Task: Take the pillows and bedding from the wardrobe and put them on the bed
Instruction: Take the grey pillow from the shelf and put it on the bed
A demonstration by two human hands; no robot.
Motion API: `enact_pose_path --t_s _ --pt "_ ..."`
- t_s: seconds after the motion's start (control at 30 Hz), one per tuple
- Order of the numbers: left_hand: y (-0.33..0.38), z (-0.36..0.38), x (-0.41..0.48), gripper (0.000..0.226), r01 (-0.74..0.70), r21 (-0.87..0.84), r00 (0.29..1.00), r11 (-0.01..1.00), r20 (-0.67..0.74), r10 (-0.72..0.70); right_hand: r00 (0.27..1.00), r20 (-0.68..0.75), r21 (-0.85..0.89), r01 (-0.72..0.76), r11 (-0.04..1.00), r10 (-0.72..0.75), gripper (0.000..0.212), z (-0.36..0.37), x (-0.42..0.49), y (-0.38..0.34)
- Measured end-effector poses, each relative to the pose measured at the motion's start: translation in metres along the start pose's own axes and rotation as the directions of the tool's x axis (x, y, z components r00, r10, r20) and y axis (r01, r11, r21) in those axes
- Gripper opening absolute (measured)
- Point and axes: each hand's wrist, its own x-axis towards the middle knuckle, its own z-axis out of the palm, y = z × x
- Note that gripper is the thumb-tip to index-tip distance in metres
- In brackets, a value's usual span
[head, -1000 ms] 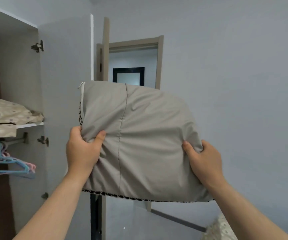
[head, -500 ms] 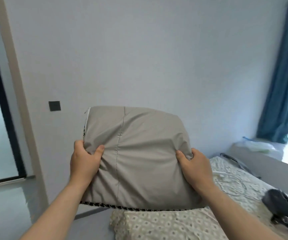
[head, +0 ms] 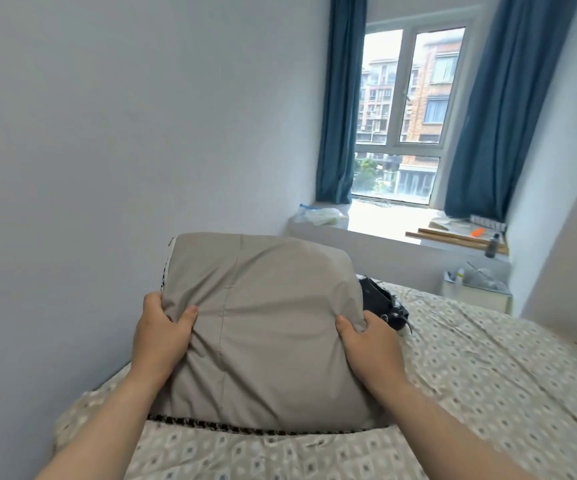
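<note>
A grey pillow point(head: 266, 327) with a black-and-white patterned edge fills the middle of the head view, held upright in front of me. My left hand point(head: 162, 332) grips its left side and my right hand point(head: 370, 348) grips its right side. Below and beyond it lies the bed point(head: 487, 375), covered in a beige sheet with small squares. The pillow hangs over the bed's near left part, close to the wall. The wardrobe is out of view.
A black bag point(head: 384, 301) lies on the bed just behind the pillow. A white wall runs along the bed's left side. At the far end are a window sill point(head: 384, 223) with clutter, blue curtains point(head: 339, 98) and a small white bin point(head: 475, 292).
I have turned right from the wardrobe and doorway to face the bed and window. The pillow stays in both hands and now sits lower, over the bed.
</note>
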Motion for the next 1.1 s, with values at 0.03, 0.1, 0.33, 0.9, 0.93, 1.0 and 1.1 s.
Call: enact_pose_path --t_s 0.03,0.1,0.33,0.9,0.93,1.0,1.1 --pt "-0.004 0.016 0.004 0.038 -0.007 -0.009 0.999 1.000 0.037 0.007 0.999 -0.014 -0.014 -0.031 0.999 0.030 0.031 0.000 0.001 0.010" --pt "-0.011 0.056 0.007 0.038 -0.012 -0.018 0.992 1.000 0.123 0.014 0.994 -0.048 -0.031 -0.097 0.995 0.095 0.029 -0.004 0.005 0.036" --pt "-0.053 0.180 -0.010 0.031 -0.019 -0.046 0.931 0.999 0.364 0.034 0.952 -0.086 -0.088 -0.302 0.949 0.295 0.035 -0.002 0.010 0.138" --pt "-0.340 0.437 -0.123 0.014 -0.112 0.202 0.725 0.973 0.686 -0.059 0.803 -0.037 -0.336 -0.570 0.750 0.594 0.042 0.168 -0.077 0.469" --pt "-0.351 0.439 -0.127 0.016 -0.111 0.235 0.724 0.966 0.685 -0.083 0.791 -0.027 -0.346 -0.581 0.737 0.611 0.040 0.175 -0.083 0.478" --pt "-0.375 0.442 -0.135 0.026 -0.106 0.315 0.705 0.943 0.693 -0.153 0.756 -0.011 -0.359 -0.614 0.703 0.654 0.038 0.191 -0.096 0.496" --pt "-0.394 0.440 -0.136 0.069 -0.118 0.444 0.691 0.888 0.680 -0.247 0.729 -0.086 -0.408 -0.647 0.644 0.679 0.040 0.201 -0.106 0.509"
